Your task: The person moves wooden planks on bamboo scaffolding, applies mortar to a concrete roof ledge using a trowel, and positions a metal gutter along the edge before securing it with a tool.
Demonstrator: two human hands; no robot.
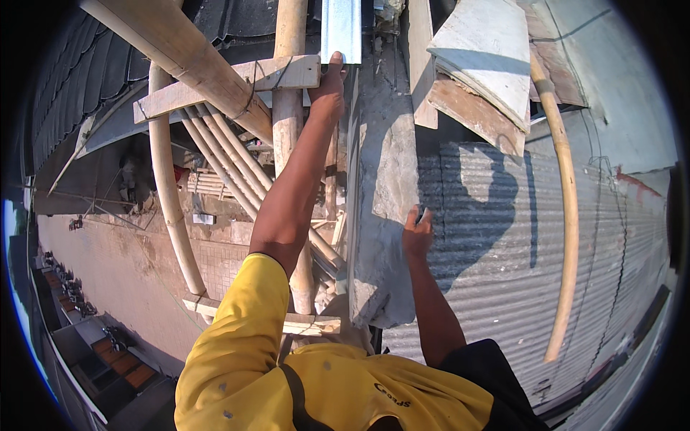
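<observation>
My left arm reaches forward over the wall. At its end my left hand [329, 90] is closed on the near end of a pale, ribbed metal strip [341, 32], with one finger lying on its face. The strip runs away past the top of the view. Lower down, my right hand [417, 233] is curled beside the right edge of the rough concrete wall top [387, 172]. Something small and dark shows between its fingers, too small to name. Just left of my left hand, a wooden crosspiece [298, 72] is tied to a bamboo pole [288, 118].
Thick bamboo scaffold poles [169, 187] stand on the left, high above a paved street [108, 251]. Right of the wall lies a corrugated roof [489, 237] with a bamboo pole [568, 215] across it. Broken boards [481, 57] lean at the far right; dark roof tiles [79, 86] are far left.
</observation>
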